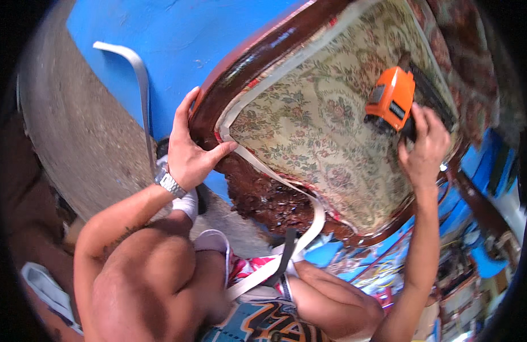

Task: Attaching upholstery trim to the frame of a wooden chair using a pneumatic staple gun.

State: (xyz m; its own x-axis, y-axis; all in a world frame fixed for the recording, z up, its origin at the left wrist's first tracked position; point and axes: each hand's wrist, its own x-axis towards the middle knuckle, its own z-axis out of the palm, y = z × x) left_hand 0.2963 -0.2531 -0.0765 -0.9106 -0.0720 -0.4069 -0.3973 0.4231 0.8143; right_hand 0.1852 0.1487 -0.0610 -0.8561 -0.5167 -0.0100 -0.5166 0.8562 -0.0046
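A chair panel covered in floral tapestry fabric (314, 119) is set in a carved dark wooden frame (269, 199). My left hand (189, 154) grips the frame's left corner, fingers over the outer edge and thumb pressing a white trim strip (314, 219). The strip follows the lower fabric edge, then hangs loose toward my lap. At the panel's right side, my right hand (428, 145) is closed on the black part of an orange and black power tool (391, 100), shaped like a staple gun. The tool is over the fabric; its far end is partly hard to make out.
A pale curved strip (141, 74) stands out against the blue surface (178, 34) at upper left. Grey concrete (98, 125) lies beside it. Tangled cords and mixed items (457, 279) crowd the lower right, near a dark wooden leg (485, 205).
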